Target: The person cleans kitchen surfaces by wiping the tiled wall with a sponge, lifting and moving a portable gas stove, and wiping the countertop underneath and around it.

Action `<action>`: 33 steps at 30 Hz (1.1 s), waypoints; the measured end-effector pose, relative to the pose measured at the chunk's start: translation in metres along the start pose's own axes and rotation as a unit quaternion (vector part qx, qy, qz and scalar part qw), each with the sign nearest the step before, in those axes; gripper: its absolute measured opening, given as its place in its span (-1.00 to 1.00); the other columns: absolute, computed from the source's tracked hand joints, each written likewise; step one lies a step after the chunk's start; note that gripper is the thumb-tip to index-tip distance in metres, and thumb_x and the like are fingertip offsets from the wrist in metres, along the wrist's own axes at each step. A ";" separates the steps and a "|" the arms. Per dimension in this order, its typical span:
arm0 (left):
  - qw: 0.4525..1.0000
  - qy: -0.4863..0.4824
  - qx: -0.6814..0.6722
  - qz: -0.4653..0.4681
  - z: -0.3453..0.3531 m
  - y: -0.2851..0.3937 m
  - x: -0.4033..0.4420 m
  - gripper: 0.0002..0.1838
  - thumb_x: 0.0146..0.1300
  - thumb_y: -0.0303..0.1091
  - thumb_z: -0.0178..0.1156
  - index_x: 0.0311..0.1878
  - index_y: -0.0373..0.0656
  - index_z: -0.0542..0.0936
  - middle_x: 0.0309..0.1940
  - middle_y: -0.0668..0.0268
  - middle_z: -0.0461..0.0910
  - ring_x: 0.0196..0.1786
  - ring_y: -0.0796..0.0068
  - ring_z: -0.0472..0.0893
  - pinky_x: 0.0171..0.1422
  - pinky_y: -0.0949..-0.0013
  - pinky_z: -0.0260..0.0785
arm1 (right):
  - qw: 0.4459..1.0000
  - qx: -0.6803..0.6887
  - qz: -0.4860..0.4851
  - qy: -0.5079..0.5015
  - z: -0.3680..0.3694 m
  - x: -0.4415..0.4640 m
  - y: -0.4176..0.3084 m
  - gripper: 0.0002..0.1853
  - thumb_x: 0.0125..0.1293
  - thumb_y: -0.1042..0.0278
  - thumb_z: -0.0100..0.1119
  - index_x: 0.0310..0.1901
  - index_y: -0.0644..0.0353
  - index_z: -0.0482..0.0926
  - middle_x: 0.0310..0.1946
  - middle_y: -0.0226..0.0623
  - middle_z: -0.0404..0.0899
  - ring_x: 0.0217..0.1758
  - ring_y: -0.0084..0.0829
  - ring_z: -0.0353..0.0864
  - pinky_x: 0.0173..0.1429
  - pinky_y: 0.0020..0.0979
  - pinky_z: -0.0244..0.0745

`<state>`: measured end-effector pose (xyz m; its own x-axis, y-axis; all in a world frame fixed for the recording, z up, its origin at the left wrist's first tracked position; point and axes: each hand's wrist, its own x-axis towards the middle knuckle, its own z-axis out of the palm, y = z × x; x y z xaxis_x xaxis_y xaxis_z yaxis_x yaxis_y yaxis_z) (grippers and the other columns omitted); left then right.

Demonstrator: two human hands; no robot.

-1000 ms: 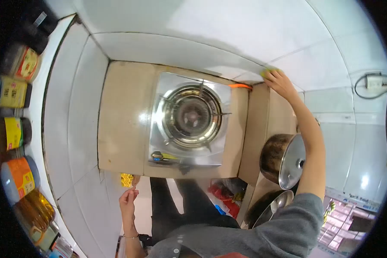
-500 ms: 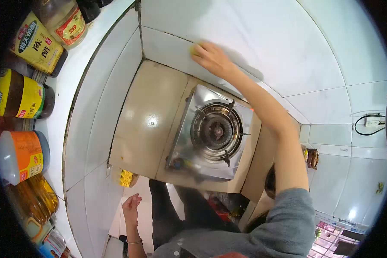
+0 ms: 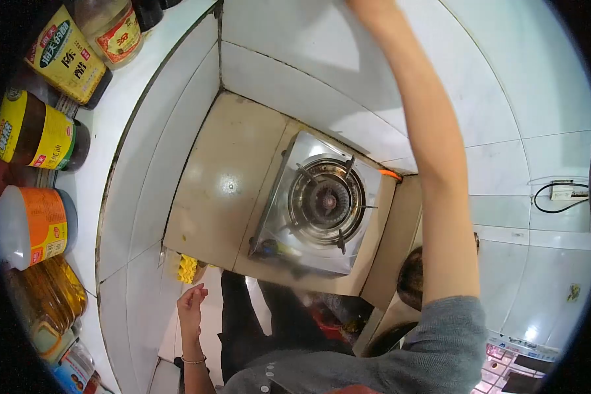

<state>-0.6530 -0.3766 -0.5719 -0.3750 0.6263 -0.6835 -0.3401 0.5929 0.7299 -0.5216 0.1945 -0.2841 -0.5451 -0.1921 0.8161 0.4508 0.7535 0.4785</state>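
My right hand (image 3: pixel 372 10) is at the top edge of the view against the white wall tiles (image 3: pixel 308 33). Its fingers are cut off by the frame, so what they hold is hidden. My right arm stretches up past the gas stove (image 3: pixel 269 226), which has a round burner (image 3: pixel 328 201) and sits on a beige counter (image 3: pixel 220 177). Low on the left, my left hand (image 3: pixel 192 303) hangs below the counter's front edge, fingers loosely curled together with nothing visible in them. A yellow textured object (image 3: pixel 186 268) lies just above it.
Sauce bottles (image 3: pixel 43 134) and an oil bottle (image 3: pixel 49 295) line a white ledge (image 3: pixel 102 217) on the left. An orange hose (image 3: pixel 391 175) lies behind the stove. A dark pot (image 3: pixel 410 279) is partly hidden by my right arm. A cable (image 3: pixel 555 202) hangs on the right wall.
My right hand, earlier low on the back wall with a yellow-green thing at its fingers, moved left along the tiles, then up to the frame's top edge. The view has turned. My left hand stays low.
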 end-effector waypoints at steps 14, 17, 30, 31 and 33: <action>0.994 0.082 -0.071 -0.009 -0.051 -0.069 -0.034 -0.71 0.39 -0.36 0.06 -0.02 -0.42 0.56 -0.20 0.21 0.60 -0.16 0.47 0.60 0.06 0.45 0.46 | 0.779 0.202 0.115 -0.583 -0.065 -0.253 -0.105 -0.70 0.12 0.44 0.13 -0.07 0.17 0.53 -0.06 -0.14 0.47 0.00 -0.10 0.46 0.08 -0.16 0.44; 0.993 0.084 -0.078 -0.014 -0.060 -0.105 -0.027 -0.71 0.38 -0.33 0.07 -0.06 -0.41 0.56 -0.27 0.22 0.60 -0.22 0.49 0.59 -0.01 0.46 0.48 | 0.762 0.217 0.181 -0.583 -0.072 -0.214 -0.113 -0.66 0.07 0.50 0.16 -0.05 0.14 0.53 -0.09 -0.11 0.48 0.02 -0.09 0.46 0.10 -0.16 0.43; 0.995 0.021 -0.096 -0.022 -0.047 -0.094 -0.016 -0.62 0.32 -0.29 0.18 0.09 -0.37 0.52 -0.02 0.13 0.58 0.02 0.35 0.57 0.17 0.38 0.41 | 0.990 -0.131 -0.015 0.049 -0.105 0.183 0.054 -0.59 0.08 0.70 0.00 0.00 0.20 0.53 -0.07 -0.06 0.54 -0.02 -0.06 0.48 0.09 -0.18 0.37; 0.995 0.021 -0.097 -0.021 -0.046 -0.095 -0.014 -0.62 0.32 -0.29 0.18 0.09 -0.37 0.52 -0.02 0.13 0.58 0.02 0.35 0.57 0.17 0.38 0.41 | 0.988 -0.133 -0.010 0.082 -0.088 0.180 0.072 -0.56 0.06 0.73 -0.03 0.02 0.21 0.52 -0.05 -0.07 0.53 0.00 -0.02 0.47 0.11 -0.16 0.36; 0.996 0.003 -0.085 -0.011 -0.047 -0.095 -0.010 -0.59 0.31 -0.30 0.19 0.14 -0.34 0.50 0.01 0.12 0.57 0.06 0.32 0.56 0.19 0.36 0.40 | 0.984 -0.144 -0.022 0.108 -0.070 0.169 0.070 -0.52 0.07 0.75 -0.06 0.07 0.22 0.50 -0.10 -0.02 0.51 -0.01 0.02 0.47 0.08 -0.15 0.38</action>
<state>-0.6574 -0.4631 -0.6344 -0.3706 0.6103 -0.7002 -0.4893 0.5124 0.7056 -0.5331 0.1710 -0.0897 -0.4203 -0.3725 0.8274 0.6280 0.5388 0.5615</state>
